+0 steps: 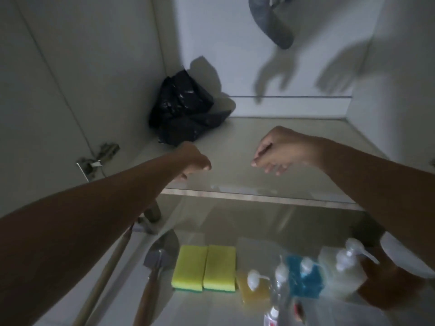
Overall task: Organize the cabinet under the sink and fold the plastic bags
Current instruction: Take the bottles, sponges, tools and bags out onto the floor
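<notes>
A crumpled black plastic bag (186,109) lies in the back left corner of the cabinet floor (259,137). My left hand (194,160) hovers just in front of the bag with its fingers loosely curled downward, holding nothing. My right hand (280,150) hangs over the middle of the cabinet floor, fingers drooping and relaxed, also holding nothing. Both hands are apart from the bag.
A grey drain pipe (270,22) hangs at the top. On the floor before the cabinet stand two yellow sponges (204,267), several pump bottles (343,267), a small trowel (157,257) and a wooden handle (106,274). A door hinge (98,158) sits at the left.
</notes>
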### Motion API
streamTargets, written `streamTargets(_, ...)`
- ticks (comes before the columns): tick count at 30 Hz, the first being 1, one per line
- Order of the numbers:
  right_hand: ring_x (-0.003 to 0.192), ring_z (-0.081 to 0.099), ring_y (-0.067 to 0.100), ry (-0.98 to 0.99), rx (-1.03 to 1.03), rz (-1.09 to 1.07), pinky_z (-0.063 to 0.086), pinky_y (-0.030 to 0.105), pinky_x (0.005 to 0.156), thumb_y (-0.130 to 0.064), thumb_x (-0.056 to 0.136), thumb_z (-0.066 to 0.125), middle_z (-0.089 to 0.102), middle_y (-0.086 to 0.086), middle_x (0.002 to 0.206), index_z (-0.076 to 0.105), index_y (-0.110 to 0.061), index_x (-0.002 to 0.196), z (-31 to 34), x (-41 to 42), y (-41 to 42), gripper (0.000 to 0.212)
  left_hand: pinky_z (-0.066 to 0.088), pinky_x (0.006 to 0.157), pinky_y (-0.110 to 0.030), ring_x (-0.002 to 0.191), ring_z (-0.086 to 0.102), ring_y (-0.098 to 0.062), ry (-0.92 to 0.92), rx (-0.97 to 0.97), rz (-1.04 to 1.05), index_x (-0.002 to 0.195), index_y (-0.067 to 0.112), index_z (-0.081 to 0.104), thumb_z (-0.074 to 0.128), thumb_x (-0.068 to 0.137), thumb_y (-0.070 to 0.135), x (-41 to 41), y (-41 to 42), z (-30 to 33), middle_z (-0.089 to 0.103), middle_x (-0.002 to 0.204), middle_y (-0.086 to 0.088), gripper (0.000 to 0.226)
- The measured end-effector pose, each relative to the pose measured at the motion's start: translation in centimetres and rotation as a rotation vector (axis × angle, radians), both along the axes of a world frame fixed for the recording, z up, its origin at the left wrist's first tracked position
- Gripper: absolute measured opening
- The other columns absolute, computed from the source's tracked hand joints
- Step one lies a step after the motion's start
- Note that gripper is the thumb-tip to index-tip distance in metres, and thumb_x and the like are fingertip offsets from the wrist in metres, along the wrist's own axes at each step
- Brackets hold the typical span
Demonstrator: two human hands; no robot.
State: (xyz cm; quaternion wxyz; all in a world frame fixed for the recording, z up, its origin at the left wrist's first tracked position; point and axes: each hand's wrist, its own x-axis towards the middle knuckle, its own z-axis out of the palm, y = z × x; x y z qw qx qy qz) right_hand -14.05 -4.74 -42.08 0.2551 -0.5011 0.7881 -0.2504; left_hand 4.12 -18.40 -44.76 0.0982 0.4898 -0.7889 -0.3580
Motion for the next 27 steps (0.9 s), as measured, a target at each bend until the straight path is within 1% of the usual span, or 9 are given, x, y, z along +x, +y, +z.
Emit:
streamTargets(4, 0.077, 0.074, 0.023, 0.004, -0.044, -0.002, 0.062, 0.042, 0.069, -0.016, 0.078, 0.079, 0.073, 0.015, 0.088, 0.068, -0.001, 0.098, -0.8, 1.2, -7.4, 0.027, 0.048, 0.077, -0.034, 0.101, 0.056, -0.029, 0.059, -0.057, 0.158, 0.123, -0.001, 0.054, 0.076, 0.08, 0.025, 1.5, -6.2, -0.6, 0.057, 0.122, -0.017, 0.055)
streamTargets(9, 0.081, 0.073, 0.025, 0.121, -0.065, 0.006, 0.062, 0.044, 0.069, -0.018, 0.077, 0.08, 0.072, 0.018, 0.092, 0.068, -0.003, 0.101, -1.9, 1.6, -14.9, 0.03, 0.042, 0.102, -0.037, 0.128, 0.046, -0.035, 0.093, -0.143, 0.233, 0.138, 0.001, 0.043, 0.074, 0.081, 0.035, 2.1, -11.6, -1.6, 0.045, 0.141, -0.018, 0.073)
streamTargets(12, 0.095, 0.067, 0.028, 0.329, -0.098, 0.02, 0.059, 0.039, 0.077, -0.027, 0.074, 0.083, 0.067, 0.013, 0.105, 0.065, -0.005, 0.111, -2.2, 1.2, -19.6, 0.046, 0.03, 0.111, -0.037, 0.138, 0.033, -0.032, 0.054, -0.171, 0.213, 0.146, 0.005, 0.029, 0.063, 0.091, 0.031, 2.3, -13.5, -3.8, 0.032, 0.151, -0.017, 0.071)
streamTargets(14, 0.11, 0.059, 0.031, 0.464, -0.163, 0.073, 0.052, 0.036, 0.086, -0.034, 0.066, 0.086, 0.06, 0.013, 0.116, 0.058, -0.006, 0.119, -2.0, 0.8, -22.8, 0.065, 0.028, 0.113, -0.038, 0.141, 0.027, -0.031, 0.098, -0.145, 0.254, 0.149, 0.006, 0.021, 0.07, 0.084, 0.037, 2.3, -14.9, -6.2, 0.028, 0.153, -0.016, 0.087)
streamTargets(16, 0.13, 0.042, 0.037, 0.571, -0.188, 0.103, 0.045, 0.044, 0.1, -0.04, 0.054, 0.091, 0.04, 0.017, 0.141, 0.036, -0.012, 0.141, -1.4, 0.8, -26.2, 0.106, 0.024, 0.113, -0.038, 0.143, 0.022, -0.03, 0.155, -0.154, 0.282, 0.151, 0.009, 0.018, 0.075, 0.077, 0.043, 2.1, -16.1, -8.0, 0.026, 0.154, -0.013, 0.099)
streamTargets(17, 0.14, 0.027, 0.039, 0.676, -0.161, 0.132, 0.038, 0.051, 0.107, -0.042, 0.049, 0.093, 0.019, 0.018, 0.154, 0.017, -0.018, 0.151, -0.9, 0.9, -27.8, 0.129, 0.023, 0.114, -0.038, 0.144, 0.02, -0.028, 0.173, -0.171, 0.289, 0.151, 0.011, 0.017, 0.076, 0.075, 0.045, 1.8, -16.6, -8.6, 0.025, 0.155, -0.011, 0.102)
streamTargets(19, 0.147, -0.006, 0.039, 0.911, -0.092, 0.199, 0.023, 0.066, 0.108, -0.048, 0.041, 0.095, -0.023, 0.01, 0.158, -0.013, -0.029, 0.153, 0.3, 1.3, -30.5, 0.156, 0.021, 0.115, -0.037, 0.144, 0.018, -0.026, 0.22, -0.212, 0.307, 0.152, 0.014, 0.015, 0.079, 0.07, 0.047, 1.4, -17.5, -9.6, 0.024, 0.155, -0.007, 0.109)
streamTargets(23, 0.141, -0.031, 0.038, 1.052, 0.069, 0.288, 0.003, 0.075, 0.107, -0.056, 0.033, 0.093, -0.044, 0.004, 0.15, -0.027, -0.038, 0.147, 1.8, 0.4, -35.0, 0.167, 0.018, 0.115, -0.037, 0.143, 0.018, -0.026, 0.177, -0.303, 0.298, 0.152, 0.014, 0.005, 0.072, 0.072, 0.056, 0.6, -18.4, -10.2, 0.018, 0.156, -0.006, 0.113)
streamTargets(27, 0.14, -0.033, 0.036, 0.963, 0.2, 0.34, 0.0, 0.073, 0.11, -0.053, 0.034, 0.094, -0.047, -0.001, 0.148, -0.026, -0.045, 0.145, 2.3, -0.6, -39.5, 0.164, 0.019, 0.115, -0.037, 0.139, 0.024, -0.027, 0.111, -0.42, 0.322, 0.15, 0.009, 0.011, 0.055, 0.082, 0.063, -0.3, -19.6, -10.2, 0.024, 0.153, -0.009, 0.097)
